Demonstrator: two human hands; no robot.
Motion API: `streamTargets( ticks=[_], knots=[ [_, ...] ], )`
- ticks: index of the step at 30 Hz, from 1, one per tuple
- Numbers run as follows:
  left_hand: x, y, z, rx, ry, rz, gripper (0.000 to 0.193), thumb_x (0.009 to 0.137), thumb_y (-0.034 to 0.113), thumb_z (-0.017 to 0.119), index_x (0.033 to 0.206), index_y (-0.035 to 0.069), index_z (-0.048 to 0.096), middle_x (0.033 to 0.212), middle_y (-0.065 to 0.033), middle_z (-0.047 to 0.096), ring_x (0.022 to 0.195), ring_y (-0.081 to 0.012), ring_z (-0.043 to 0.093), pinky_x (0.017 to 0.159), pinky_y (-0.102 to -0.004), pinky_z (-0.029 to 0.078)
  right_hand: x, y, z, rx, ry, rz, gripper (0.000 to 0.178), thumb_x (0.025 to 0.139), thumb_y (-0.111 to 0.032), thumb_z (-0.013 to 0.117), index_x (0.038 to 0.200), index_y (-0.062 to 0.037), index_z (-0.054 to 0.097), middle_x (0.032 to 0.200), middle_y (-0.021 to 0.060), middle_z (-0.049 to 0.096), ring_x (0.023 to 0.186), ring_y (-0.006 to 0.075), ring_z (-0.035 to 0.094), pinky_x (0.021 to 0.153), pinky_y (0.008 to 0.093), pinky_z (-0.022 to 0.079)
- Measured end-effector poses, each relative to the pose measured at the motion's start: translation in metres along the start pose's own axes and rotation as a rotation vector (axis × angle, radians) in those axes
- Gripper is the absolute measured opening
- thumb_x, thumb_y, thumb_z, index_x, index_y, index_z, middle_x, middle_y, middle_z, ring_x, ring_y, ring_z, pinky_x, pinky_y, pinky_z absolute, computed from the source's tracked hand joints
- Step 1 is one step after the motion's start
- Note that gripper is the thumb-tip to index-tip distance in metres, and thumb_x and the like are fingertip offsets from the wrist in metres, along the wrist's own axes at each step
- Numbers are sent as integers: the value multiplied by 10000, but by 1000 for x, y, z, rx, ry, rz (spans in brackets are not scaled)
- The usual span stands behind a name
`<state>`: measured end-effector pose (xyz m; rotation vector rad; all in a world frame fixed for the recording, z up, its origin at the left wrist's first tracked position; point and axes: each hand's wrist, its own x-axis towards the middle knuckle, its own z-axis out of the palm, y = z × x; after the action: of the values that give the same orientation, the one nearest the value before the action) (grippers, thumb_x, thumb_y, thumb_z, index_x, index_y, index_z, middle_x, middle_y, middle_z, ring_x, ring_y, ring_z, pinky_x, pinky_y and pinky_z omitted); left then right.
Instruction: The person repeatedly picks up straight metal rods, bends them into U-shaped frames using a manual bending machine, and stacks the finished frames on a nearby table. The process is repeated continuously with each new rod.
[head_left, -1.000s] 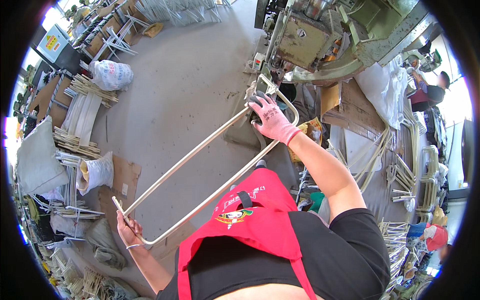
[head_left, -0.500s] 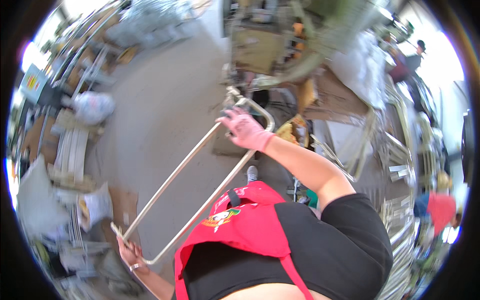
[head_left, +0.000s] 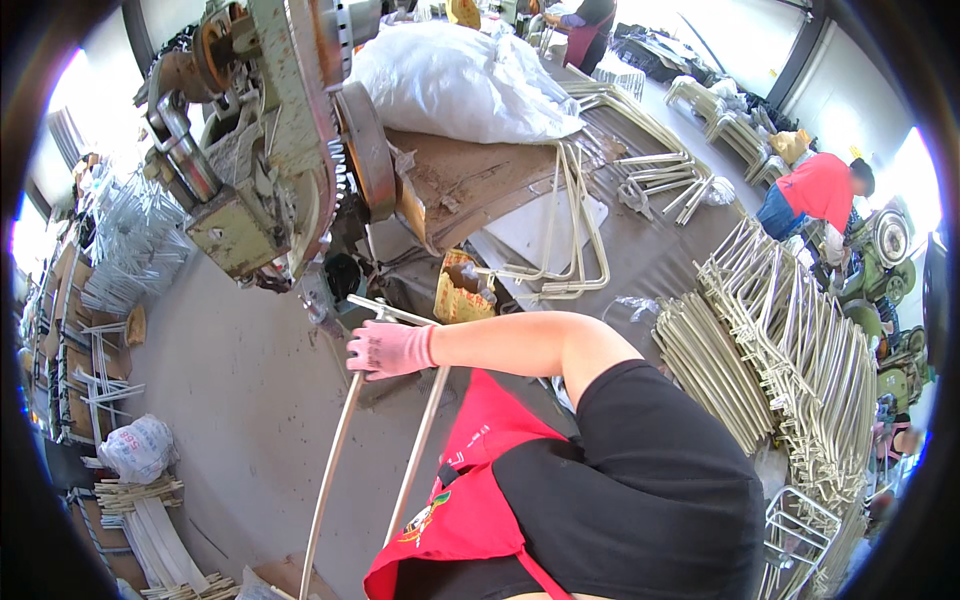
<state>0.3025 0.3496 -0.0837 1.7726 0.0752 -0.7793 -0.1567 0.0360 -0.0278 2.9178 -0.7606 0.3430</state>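
My right hand, in a pink glove, is closed around the upper part of a long, pale metal tube frame. Two nearly parallel tubes run down from the glove toward the lower edge of the picture, and a short crossbar tops them. My left hand is out of the picture. Just beyond the frame's top stands a heavy green machine with a large wheel and worn, rusty parts. A yellow printed sack, its top gaping, sits by the machine, right of the crossbar.
Bent tubes lie on the worktable beside a big white plastic bag. Dense stacks of tube frames rise to the right. Two people work farther off, one in a red top. A white sack stands at left.
My view has turned to the right, bringing the machine and worktable closer. The frame now points more steeply up the picture, still in my right hand. My left hand has left the view.
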Motion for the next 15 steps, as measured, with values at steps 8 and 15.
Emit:
streamTargets(
  ticks=[8, 15],
  knots=[
    [-50, -29, 117, 157, -356, -56, 401, 960, 537, 534, 823, 160, 521, 488, 50, 347, 311, -98, 266, 293, -257, 211, -256, 41, -67, -7, 59, 564, 371, 925, -468, 555, 833, -109, 536, 738, 78, 602, 818, 272, 607, 753, 402, 481],
    [-247, -73, 358, 494, -1072, 48, 322, 977, 442, 566, 908, 128, 565, 588, 2, 482, 414, -84, 398, 373, -233, 319, -594, -69, -176, -11, -37, 1161, 473, 838, -578, 621, 906, -110, 646, 824, 107, 646, 831, 306, 650, 733, 404, 525]
  ],
)
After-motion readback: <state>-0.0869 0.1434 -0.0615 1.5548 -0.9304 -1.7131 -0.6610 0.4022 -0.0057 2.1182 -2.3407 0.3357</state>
